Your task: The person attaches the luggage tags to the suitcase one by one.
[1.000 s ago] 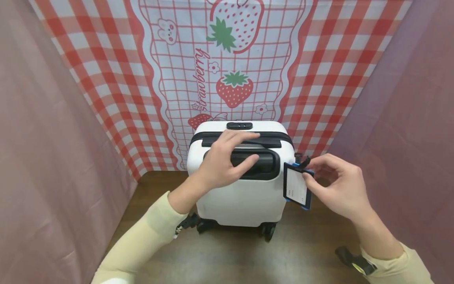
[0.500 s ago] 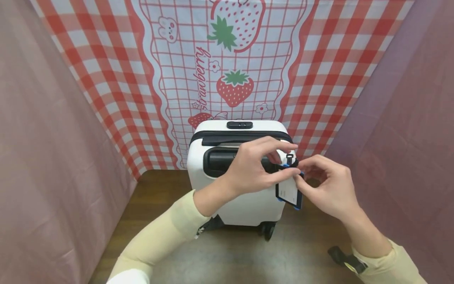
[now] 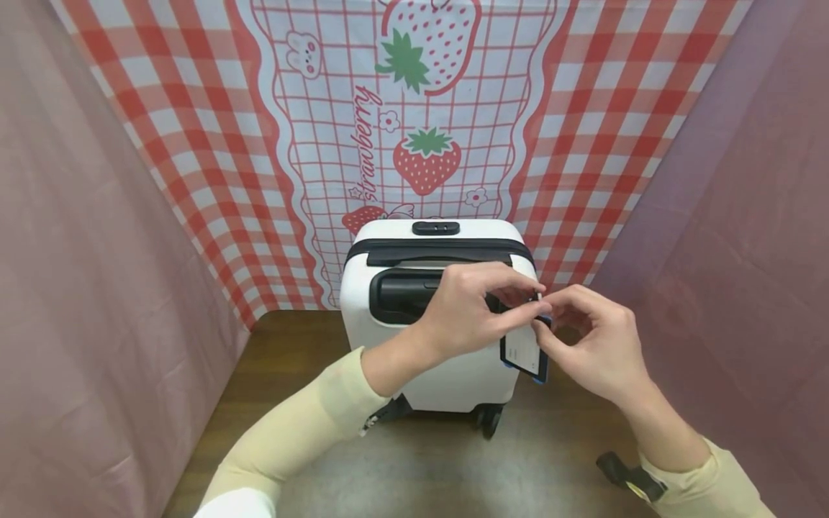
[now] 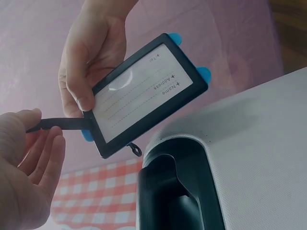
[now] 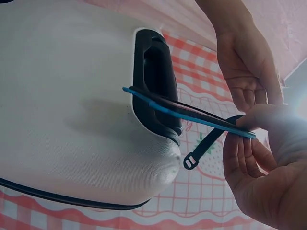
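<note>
A white suitcase (image 3: 447, 378) stands upright in the head view, its black recessed handle (image 3: 401, 295) partly behind my left hand. At its right top corner is a black and blue luggage tag (image 4: 144, 96) with a paper insert marked Name, Address and Tel. My right hand (image 3: 599, 345) pinches the strap end of the tag between thumb and fingers. With thumb and fingertips my left hand (image 3: 469, 309) pinches the tag's black strap (image 4: 64, 124). A small buckle (image 5: 191, 161) hangs at the other end of the strap, apart from the suitcase.
Red-checked strawberry cloth (image 3: 427, 108) hangs behind the suitcase. Pink curtains (image 3: 97, 252) enclose both sides. The suitcase's wheel (image 3: 488, 421) rests on a brown wooden floor (image 3: 453, 475).
My left hand has moved right from over the suitcase handle and now pinches the tag's strap. My right hand has brought the tag slightly left.
</note>
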Tool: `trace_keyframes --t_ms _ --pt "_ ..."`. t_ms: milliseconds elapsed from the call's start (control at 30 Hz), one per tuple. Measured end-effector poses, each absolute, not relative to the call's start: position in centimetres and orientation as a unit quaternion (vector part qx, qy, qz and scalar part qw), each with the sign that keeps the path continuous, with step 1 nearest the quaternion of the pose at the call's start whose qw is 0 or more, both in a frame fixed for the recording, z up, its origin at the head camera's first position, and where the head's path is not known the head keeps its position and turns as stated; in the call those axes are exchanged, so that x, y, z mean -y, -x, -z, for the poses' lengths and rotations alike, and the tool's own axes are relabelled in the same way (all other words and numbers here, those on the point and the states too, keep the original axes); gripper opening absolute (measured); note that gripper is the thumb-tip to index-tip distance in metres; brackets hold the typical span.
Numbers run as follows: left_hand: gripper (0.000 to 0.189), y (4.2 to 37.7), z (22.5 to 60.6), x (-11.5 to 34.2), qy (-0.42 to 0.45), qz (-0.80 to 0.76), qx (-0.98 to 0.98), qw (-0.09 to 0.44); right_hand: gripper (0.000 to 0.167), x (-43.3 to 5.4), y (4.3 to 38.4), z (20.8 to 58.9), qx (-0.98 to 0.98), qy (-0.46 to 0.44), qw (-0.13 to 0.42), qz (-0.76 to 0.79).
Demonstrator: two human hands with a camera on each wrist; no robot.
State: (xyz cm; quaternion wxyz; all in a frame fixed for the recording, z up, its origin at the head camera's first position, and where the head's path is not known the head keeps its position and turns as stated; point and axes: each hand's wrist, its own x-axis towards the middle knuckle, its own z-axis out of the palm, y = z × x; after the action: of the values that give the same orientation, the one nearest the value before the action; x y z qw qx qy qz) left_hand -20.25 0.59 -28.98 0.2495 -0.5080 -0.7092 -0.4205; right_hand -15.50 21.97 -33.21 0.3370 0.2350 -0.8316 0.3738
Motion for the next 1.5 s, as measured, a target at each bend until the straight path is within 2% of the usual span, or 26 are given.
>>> trace_keyframes --t_ms 167,433,667,967,1200,1500 --pt "0.022 20.3 28.8 -0.4 0.503 0.427 0.709 0.248 0.036 -22.0 15.6 33.4 0.819 -0.25 0.333 -0.395" --pt "0.021 20.4 28.7 -0.1 0.506 0.444 0.699 0.24 0.035 -22.1 15.4 33.6 0.813 -0.25 0.294 -0.437" --pt "0.018 20.4 28.8 0.2 0.506 0.458 0.694 0.23 0.038 -22.2 15.7 34.0 0.78 -0.287 0.305 -0.464" --pt "0.019 20.5 28.6 0.4 0.506 0.464 0.693 0.219 0.018 -22.7 16.5 34.0 0.75 -0.296 0.32 -0.497" --pt "0.02 20.6 28.5 0.7 0.511 0.47 0.69 0.204 0.037 -23.1 17.4 34.7 0.755 -0.313 0.307 -0.487" --pt "0.019 20.6 28.3 0.7 0.513 0.484 0.682 0.195 0.051 -23.2 17.8 34.8 0.756 -0.373 0.279 -0.46"
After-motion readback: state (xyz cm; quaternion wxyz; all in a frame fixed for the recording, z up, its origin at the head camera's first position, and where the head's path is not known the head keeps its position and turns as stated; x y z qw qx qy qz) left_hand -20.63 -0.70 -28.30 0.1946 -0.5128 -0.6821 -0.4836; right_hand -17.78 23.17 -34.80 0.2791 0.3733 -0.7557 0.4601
